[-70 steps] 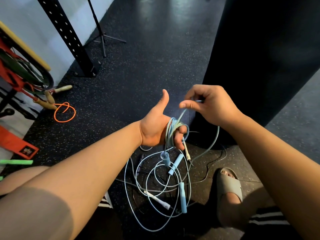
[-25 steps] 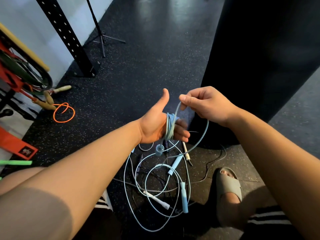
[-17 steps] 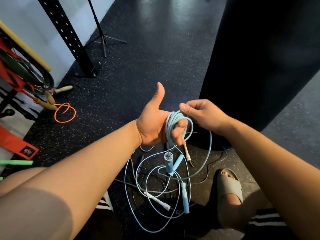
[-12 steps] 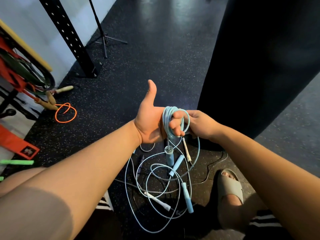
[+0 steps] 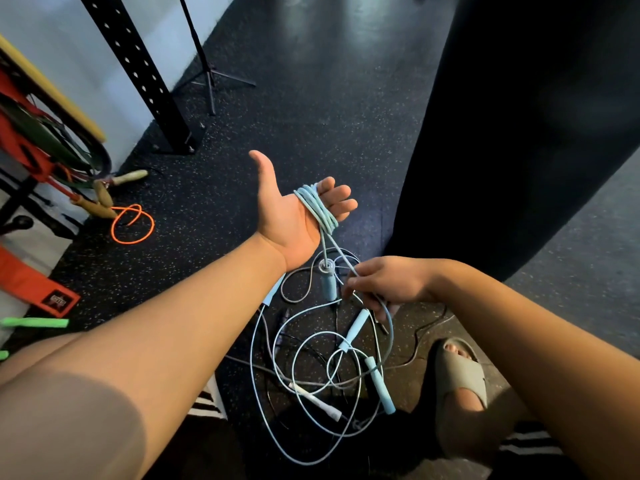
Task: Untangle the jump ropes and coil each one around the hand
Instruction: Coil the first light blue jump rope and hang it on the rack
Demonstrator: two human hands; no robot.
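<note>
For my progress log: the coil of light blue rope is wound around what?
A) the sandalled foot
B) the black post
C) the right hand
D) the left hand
D: the light blue plastic jump rope loops several times around the open left hand; the right hand only pinches a strand below.

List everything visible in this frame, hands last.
coiled jump rope: one, light blue, wound around the left hand
rope tangle: several, light blue, grey and black, floor at bottom centre
orange rope: one, orange, floor at left
wooden handles: about three, tan, beside the orange rope
rack upright: one, black, rear left
tripod stand: one, black, behind the upright
large object: one, black, right
sandal: one, beige, lower right
left hand: open, thumb out
right hand: pinching a strand from the coil
</note>
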